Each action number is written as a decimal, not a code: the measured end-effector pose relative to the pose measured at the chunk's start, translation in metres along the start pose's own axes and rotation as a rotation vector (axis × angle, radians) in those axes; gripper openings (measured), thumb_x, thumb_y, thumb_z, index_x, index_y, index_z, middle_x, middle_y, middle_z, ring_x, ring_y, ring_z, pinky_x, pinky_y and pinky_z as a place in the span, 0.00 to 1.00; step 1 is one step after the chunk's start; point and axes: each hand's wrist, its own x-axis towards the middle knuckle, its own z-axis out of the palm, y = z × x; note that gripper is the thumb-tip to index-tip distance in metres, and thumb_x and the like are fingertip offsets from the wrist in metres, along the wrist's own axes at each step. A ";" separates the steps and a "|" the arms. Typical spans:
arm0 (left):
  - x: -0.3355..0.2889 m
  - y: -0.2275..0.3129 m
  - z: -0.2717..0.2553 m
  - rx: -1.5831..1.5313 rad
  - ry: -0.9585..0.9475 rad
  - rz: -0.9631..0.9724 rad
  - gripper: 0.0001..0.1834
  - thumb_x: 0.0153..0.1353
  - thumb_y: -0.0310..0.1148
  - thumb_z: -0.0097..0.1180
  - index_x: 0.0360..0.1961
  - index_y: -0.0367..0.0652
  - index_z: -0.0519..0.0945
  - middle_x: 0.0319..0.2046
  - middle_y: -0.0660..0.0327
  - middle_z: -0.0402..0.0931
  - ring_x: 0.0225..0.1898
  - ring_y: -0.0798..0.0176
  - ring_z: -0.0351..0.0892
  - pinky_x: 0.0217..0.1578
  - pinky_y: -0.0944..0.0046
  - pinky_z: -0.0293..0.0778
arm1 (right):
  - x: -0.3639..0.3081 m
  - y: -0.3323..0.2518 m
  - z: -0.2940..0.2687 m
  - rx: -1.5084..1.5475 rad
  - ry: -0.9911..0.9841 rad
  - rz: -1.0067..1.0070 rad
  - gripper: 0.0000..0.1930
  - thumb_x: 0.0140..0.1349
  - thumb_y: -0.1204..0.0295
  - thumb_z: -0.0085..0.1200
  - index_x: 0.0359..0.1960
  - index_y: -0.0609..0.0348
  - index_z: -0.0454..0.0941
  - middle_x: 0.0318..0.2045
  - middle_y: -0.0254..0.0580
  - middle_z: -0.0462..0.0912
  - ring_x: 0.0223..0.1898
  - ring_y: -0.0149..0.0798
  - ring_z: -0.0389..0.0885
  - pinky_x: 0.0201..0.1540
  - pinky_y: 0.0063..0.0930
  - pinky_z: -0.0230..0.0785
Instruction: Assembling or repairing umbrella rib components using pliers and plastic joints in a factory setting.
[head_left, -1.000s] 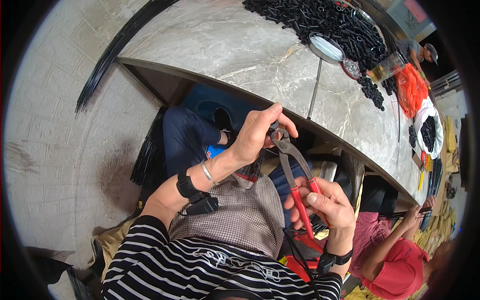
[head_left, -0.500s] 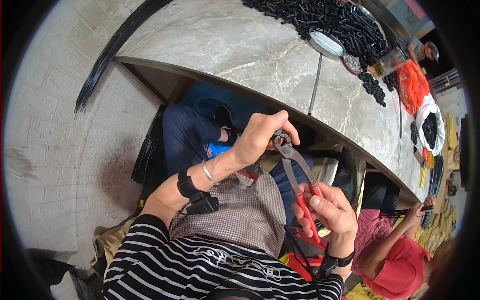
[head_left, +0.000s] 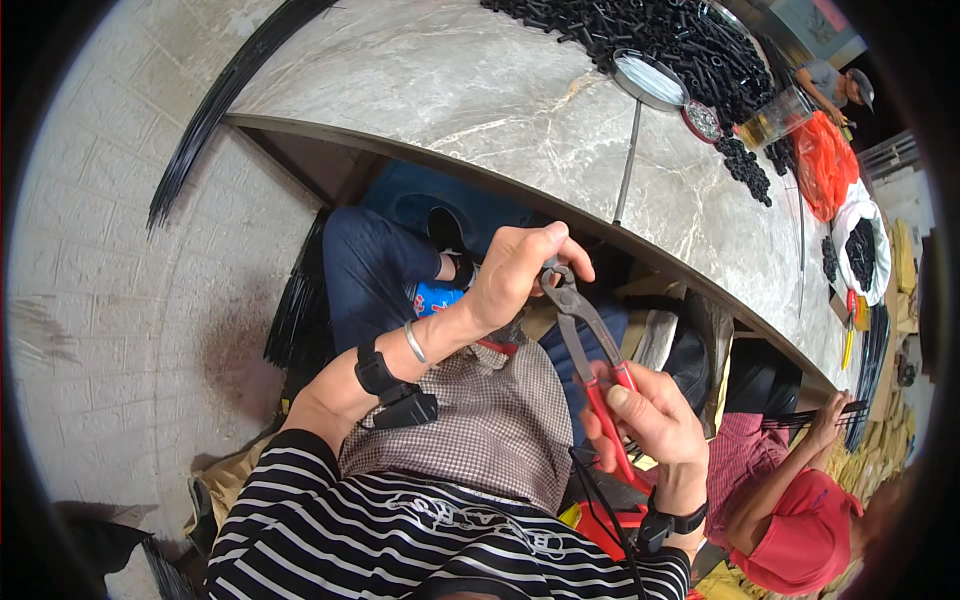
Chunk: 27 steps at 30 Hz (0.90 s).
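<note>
My right hand [head_left: 655, 415] is wrapped round the red handles of a pair of pincers [head_left: 580, 315], thumb lying along one grip. Their grey metal jaws point up to the fingertips of my left hand [head_left: 515, 275]. That hand is closed, thumb and fingers pinched at the jaws. A small dark piece shows between the fingertips and the jaws, too covered to name. Both hands are over my lap, just in front of the table edge. A checked apron [head_left: 460, 425] lies across my body below them.
The grey marbled table [head_left: 450, 90] curves across the far side. On it are a heap of short black tubes [head_left: 690, 40], a round dish [head_left: 650, 80], a cup [head_left: 775, 120] and a red bag [head_left: 825, 165]. A co-worker in a red cap [head_left: 795, 535] sits at right, holding dark rods.
The pincers and my right hand have shifted slightly up and left, and the handles look a little closer together. My left hand keeps its pinch. The co-worker's hand has moved slightly.
</note>
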 end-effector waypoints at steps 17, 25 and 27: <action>0.000 0.005 -0.006 0.006 -0.003 -0.026 0.32 0.65 0.48 0.32 0.28 0.31 0.82 0.15 0.64 0.73 0.18 0.76 0.66 0.21 0.74 0.60 | 0.001 -0.002 -0.003 -0.014 0.014 -0.087 0.19 0.70 0.68 0.41 0.55 0.72 0.65 0.31 0.45 0.76 0.18 0.26 0.71 0.17 0.18 0.65; 0.000 0.011 -0.002 0.021 -0.005 0.042 0.30 0.67 0.47 0.32 0.25 0.35 0.82 0.16 0.65 0.70 0.18 0.74 0.63 0.20 0.71 0.58 | 0.005 -0.009 0.008 -0.115 0.072 0.012 0.12 0.70 0.70 0.38 0.46 0.68 0.67 0.26 0.37 0.73 0.14 0.24 0.68 0.15 0.18 0.61; 0.001 0.009 -0.001 -0.002 -0.029 0.034 0.30 0.67 0.46 0.32 0.24 0.35 0.81 0.17 0.64 0.72 0.19 0.74 0.63 0.20 0.72 0.58 | 0.002 -0.010 0.012 -0.230 0.128 0.040 0.10 0.70 0.70 0.39 0.36 0.64 0.68 0.18 0.31 0.70 0.13 0.23 0.67 0.15 0.19 0.60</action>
